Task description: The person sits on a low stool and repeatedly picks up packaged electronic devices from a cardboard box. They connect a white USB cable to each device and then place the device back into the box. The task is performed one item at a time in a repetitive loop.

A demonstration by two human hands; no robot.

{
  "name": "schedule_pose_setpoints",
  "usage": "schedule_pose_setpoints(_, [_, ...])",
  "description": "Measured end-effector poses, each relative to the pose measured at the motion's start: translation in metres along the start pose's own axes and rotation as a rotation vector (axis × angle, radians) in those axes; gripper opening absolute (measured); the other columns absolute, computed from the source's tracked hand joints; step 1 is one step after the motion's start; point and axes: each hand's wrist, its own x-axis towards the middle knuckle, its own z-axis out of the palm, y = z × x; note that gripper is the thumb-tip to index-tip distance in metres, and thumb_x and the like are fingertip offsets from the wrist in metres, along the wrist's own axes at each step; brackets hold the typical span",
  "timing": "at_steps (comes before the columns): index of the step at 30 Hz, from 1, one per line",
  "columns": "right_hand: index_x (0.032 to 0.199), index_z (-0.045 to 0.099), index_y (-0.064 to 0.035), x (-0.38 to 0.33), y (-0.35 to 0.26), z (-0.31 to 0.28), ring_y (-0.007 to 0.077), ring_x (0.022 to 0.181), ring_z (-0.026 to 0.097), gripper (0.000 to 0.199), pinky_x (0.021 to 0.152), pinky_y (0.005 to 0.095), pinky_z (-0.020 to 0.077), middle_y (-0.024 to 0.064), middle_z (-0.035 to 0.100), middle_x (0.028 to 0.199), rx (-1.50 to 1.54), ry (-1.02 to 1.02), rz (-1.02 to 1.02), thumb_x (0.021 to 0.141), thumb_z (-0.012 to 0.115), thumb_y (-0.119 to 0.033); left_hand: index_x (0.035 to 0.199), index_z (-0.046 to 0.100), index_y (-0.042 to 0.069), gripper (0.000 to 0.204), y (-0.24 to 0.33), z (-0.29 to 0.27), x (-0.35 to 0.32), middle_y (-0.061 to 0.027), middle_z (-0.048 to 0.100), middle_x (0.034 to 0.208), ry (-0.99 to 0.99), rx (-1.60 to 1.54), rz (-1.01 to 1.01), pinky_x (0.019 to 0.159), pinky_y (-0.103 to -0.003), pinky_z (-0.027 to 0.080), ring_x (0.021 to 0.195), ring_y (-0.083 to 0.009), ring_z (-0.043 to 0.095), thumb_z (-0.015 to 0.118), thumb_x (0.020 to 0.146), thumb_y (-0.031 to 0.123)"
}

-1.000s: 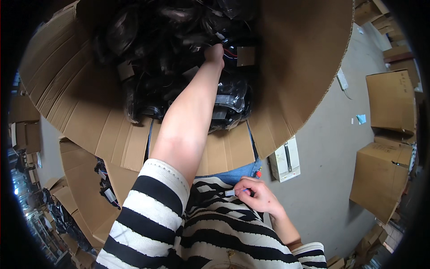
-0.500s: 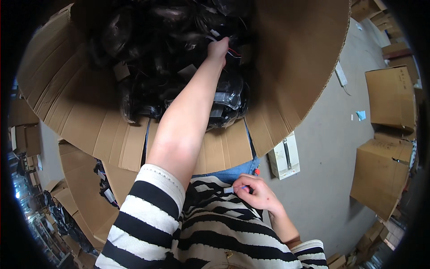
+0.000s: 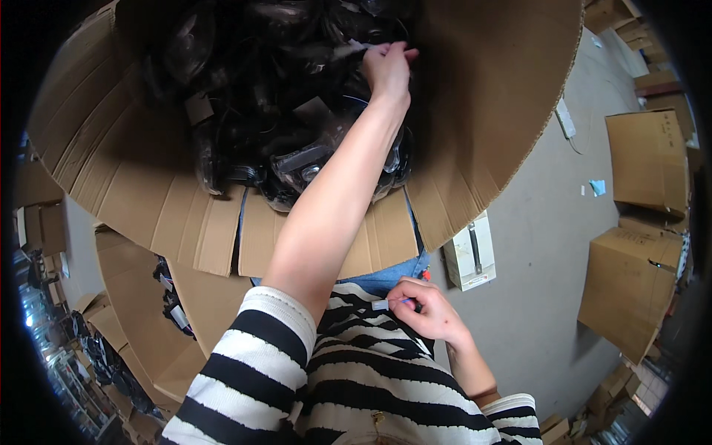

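Observation:
My left hand (image 3: pixel 388 73) reaches deep into a large cardboard box (image 3: pixel 497 111), its fingers curled together over a pile of dark parts in clear plastic bags (image 3: pixel 259 81). What those fingers hold, if anything, is hidden; a small whitish piece (image 3: pixel 357 46) shows right beside them. Close to my striped shirt, my right hand (image 3: pixel 426 308) is closed in a pinch on a thin bluish wire. A small pale tag or connector (image 3: pixel 380 305) sticks out from its fingertips.
The near flaps (image 3: pixel 326 241) of the box fold down toward my waist. On the floor to the right lies a white box with a dark handle-like strip (image 3: pixel 471 256). Farther right stand brown cartons (image 3: pixel 634 289). Another open carton (image 3: pixel 141 297) with dark wired parts is at left.
My left hand has moved right and slightly farther into the box; the red and white wires beside it no longer show. My right hand has barely shifted, still pinching the wire.

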Motion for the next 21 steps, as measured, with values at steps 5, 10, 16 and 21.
schedule_pose_setpoints(5, [0.077,0.055,-0.0021,-0.004,0.004,0.000,0.0134,0.052,0.043,0.006,0.047,0.0247,0.0331,0.0052,0.051,0.066,-0.016,-0.002,-0.038,0.074,0.054,-0.007,0.095,0.048,-0.004,0.027,0.077,0.003,-0.027,-0.0051,0.054,0.069,-0.355,-0.002,0.222,0.045,-0.019,0.033,0.050,-0.0048,0.040,0.040,0.089,0.021])
schedule_pose_setpoints(10, [0.077,0.055,-0.0020,0.000,-0.006,0.001,0.0121,0.052,0.042,0.005,0.047,0.0238,0.0325,0.0047,0.050,0.066,-0.007,-0.037,-0.058,0.073,0.054,-0.006,0.110,0.044,-0.004,0.040,0.140,-0.055,-0.087,-0.0031,0.047,0.078,-0.522,0.247,0.181,0.050,-0.019,0.034,0.050,-0.0024,0.031,0.028,0.093,0.028])
schedule_pose_setpoints(16, [0.075,0.055,0.0004,0.005,-0.016,0.009,0.0090,0.055,0.041,0.005,0.050,0.0217,0.0329,0.0032,0.048,0.065,-0.051,-0.106,-0.009,0.072,0.050,-0.001,0.112,0.045,-0.003,0.032,0.135,-0.140,-0.152,-0.0006,0.050,0.074,-0.527,0.531,0.158,0.051,-0.017,0.034,0.057,-0.0034,0.038,0.033,0.092,0.019])
schedule_pose_setpoints(21, [0.074,0.055,-0.0001,0.005,-0.021,0.020,0.0122,0.051,0.040,0.004,0.047,0.0240,0.0315,0.0046,0.048,0.063,-0.049,-0.131,-0.034,0.071,0.055,-0.002,0.113,0.046,-0.002,0.030,0.129,-0.188,-0.201,-0.0134,0.055,0.079,-0.598,0.997,0.246,0.065,-0.028,0.043,0.065,-0.0241,0.053,0.042,0.087,0.013])
